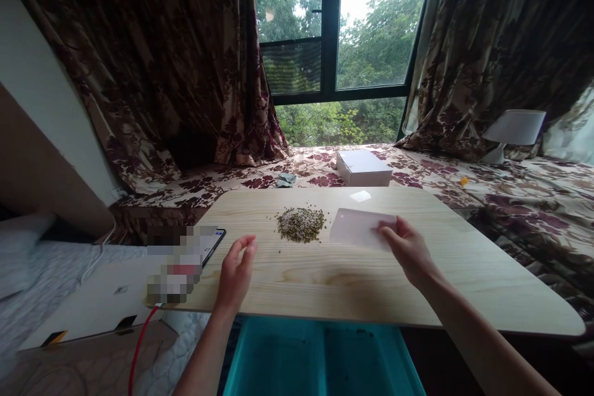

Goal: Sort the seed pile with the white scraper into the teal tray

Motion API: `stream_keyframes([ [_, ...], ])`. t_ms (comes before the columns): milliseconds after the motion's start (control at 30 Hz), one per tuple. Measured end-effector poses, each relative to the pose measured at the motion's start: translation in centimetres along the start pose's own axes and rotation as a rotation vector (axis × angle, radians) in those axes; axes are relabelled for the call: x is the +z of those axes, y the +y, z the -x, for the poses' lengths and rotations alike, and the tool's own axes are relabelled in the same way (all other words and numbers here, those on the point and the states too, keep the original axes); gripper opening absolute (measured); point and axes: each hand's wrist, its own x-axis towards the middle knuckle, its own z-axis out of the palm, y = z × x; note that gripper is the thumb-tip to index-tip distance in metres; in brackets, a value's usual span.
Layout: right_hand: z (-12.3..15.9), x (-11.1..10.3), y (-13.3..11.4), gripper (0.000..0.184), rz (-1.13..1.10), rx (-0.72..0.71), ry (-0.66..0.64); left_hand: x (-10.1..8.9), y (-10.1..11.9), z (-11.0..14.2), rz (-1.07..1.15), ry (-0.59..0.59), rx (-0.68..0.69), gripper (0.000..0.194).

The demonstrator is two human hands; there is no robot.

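Plainly, the head view looked down over a pale wooden table [297,272]; on it, a little beyond the hands and between them, lay a low pile of small grains [301,224], green and white mixed, with strays scattered about its edges. The right hand [411,247] was clamped on the near right corner of a translucent sheet [355,227] — thumb on one side, fingers behind — and the sheet reached leftward to just beside the pile; whether its lower edge touched the wood, I could not tell. The left hand [236,269] was apart from the right, on the other side of the pile; its fingers were loosely curled and parted from the thumb, with nothing visible in them. Nearer the body, below the table edge, sat a teal bin [278,352] with two compartments; a phone [214,247] lay to the left, and a white box [364,167] stood beyond the table.

As for handling, the sheet looked light, thin and fairly stiff, smooth enough to slip in a loose pinch; a broad grip at the middle of its right edge would probably have steadied it better than the corner. The grains looked hard, dry and likely to roll — slow, low pushes with little force seemed to suit them.
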Motion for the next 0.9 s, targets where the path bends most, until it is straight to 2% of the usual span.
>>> stream_keyframes([
  [167,-2.5,2.2,1.6,0.018,0.061,-0.086,0.105,0.0,-0.2,-0.1,0.022,0.002,0.007,0.044],
  [333,-3.2,2.9,1.9,0.017,0.099,-0.114,0.134,0.1,-0.1,-0.1,0.012,0.009,0.007,0.045],
  [600,-3.0,3.3,2.5,0.017,0.093,-0.092,0.093,0.0,-0.2,-0.1,0.011,0.001,-0.005,0.045],
  [800,-2.4,3.2,2.7,0.016,0.042,-0.038,0.015,0.0,-0.4,-0.2,0.023,-0.002,-0.005,0.045],
  [900,-2.2,3.3,2.6,0.016,0.025,-0.059,0.021,0.0,-0.2,-0.1,0.020,0.003,-0.007,0.044],
])
